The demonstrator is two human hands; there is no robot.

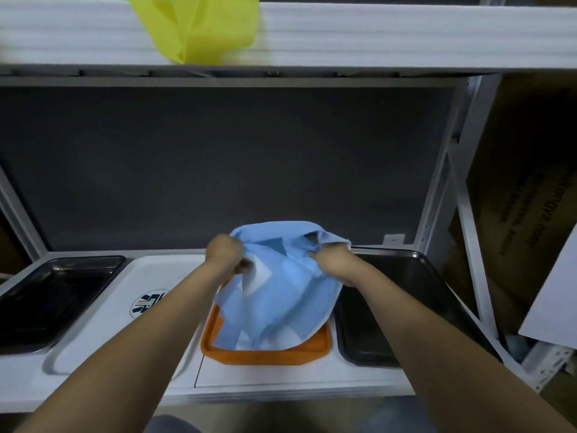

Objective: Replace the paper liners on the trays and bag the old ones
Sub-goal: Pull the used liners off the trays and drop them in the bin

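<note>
A light blue paper liner is bunched up and lifted above the orange tray on the lower shelf. My left hand grips its left edge and my right hand grips its right edge, both fists closed on the sheet. The liner's lower part still hangs into the orange tray, hiding most of the tray's bottom. A white tray with a round dark logo lies to the left. Black trays sit at the far left and at the right. A yellow bag hangs over the upper shelf's edge.
The white upper shelf overhangs the work area. A dark grey back panel closes the rear. Cardboard boxes and a white sheet stand to the right, beyond the rack's metal post.
</note>
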